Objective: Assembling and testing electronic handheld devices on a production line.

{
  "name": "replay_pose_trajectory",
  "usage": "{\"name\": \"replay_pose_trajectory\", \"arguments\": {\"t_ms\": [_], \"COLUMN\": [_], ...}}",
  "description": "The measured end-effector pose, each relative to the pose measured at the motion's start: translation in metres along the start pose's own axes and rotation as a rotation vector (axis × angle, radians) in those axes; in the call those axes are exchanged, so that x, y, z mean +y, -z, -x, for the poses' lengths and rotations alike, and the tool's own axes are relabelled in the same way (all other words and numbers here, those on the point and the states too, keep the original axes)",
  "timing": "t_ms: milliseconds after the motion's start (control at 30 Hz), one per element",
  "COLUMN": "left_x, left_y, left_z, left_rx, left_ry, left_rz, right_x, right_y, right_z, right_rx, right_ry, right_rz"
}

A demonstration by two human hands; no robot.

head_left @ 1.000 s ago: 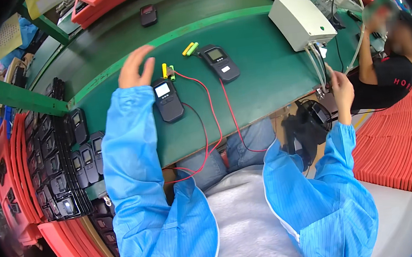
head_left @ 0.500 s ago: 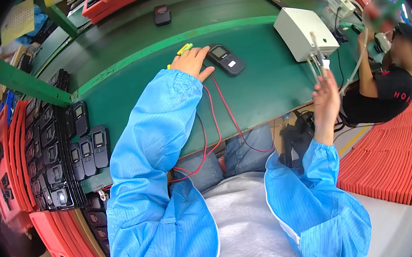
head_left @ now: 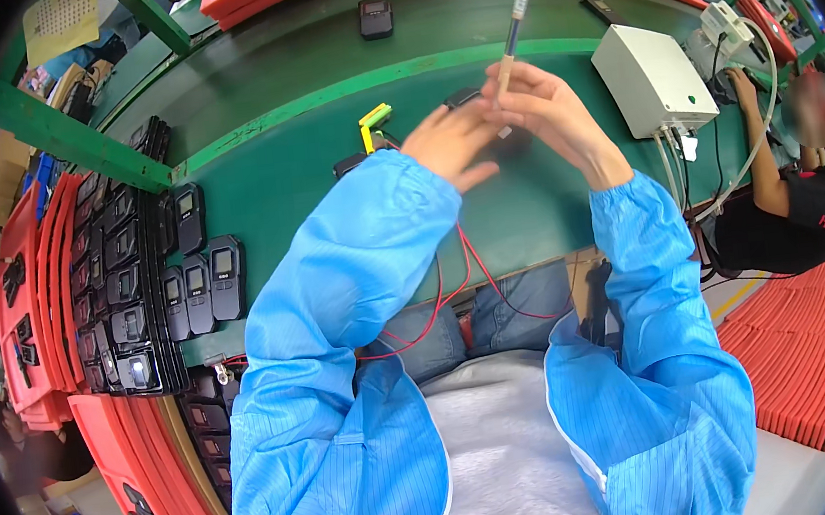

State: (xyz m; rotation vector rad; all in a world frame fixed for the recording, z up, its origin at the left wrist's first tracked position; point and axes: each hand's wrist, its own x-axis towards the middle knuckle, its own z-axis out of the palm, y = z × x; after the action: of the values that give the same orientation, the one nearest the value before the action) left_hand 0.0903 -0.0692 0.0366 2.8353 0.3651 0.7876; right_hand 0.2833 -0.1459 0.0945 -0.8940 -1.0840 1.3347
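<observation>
My right hand [head_left: 559, 116] pinches a slim pen-like stick [head_left: 515, 20], dark in the middle with a tan end, which points up and away. Beside it, my left hand [head_left: 453, 145] hovers over the green bench with fingers stretched and thumb apart, slightly blurred. A black handheld device [head_left: 463, 98] lies beyond the hands, mostly covered by them. Left of my left hand is a yellow-green fixture [head_left: 367, 132], and a dark object [head_left: 350, 166] shows partly from behind my sleeve. Red wires [head_left: 472, 251] run from under the left hand over the bench edge toward my lap.
Several black devices [head_left: 197, 290] stand at the left beside stacked trays [head_left: 129, 287]. A white box [head_left: 655, 81] with cables sits at the right, near a co-worker in black [head_left: 781, 219]. Another device [head_left: 375, 18] lies beyond the green ledge. Red trays [head_left: 794, 348] are stacked at lower right.
My right hand has come left and up over the bench with the stick. My left hand has moved right from the yellow-green fixture, over the black device. The view has shifted slightly.
</observation>
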Motion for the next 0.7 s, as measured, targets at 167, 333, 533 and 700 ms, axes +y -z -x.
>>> {"name": "replay_pose_trajectory", "arguments": {"t_ms": [167, 333, 533, 700], "left_x": [0.004, -0.009, -0.005, 0.001], "left_y": [-0.006, 0.033, 0.052, 0.051], "left_z": [0.011, 0.030, 0.031, 0.032], "left_rx": [-0.121, -0.012, 0.203, 0.192], "left_ry": [0.033, 0.295, 0.545, 0.409], "left_rz": [0.088, 0.309, 0.244, 0.121], "right_x": [0.002, 0.027, 0.035, 0.046], "right_y": [-0.006, -0.010, -0.043, -0.070], "right_z": [-0.028, -0.042, -0.041, -0.038], "right_rx": [0.103, 0.253, 0.116, 0.053], "right_ry": [0.099, 0.172, 0.167, 0.137], "right_rz": [0.174, 0.284, 0.351, 0.206]}}
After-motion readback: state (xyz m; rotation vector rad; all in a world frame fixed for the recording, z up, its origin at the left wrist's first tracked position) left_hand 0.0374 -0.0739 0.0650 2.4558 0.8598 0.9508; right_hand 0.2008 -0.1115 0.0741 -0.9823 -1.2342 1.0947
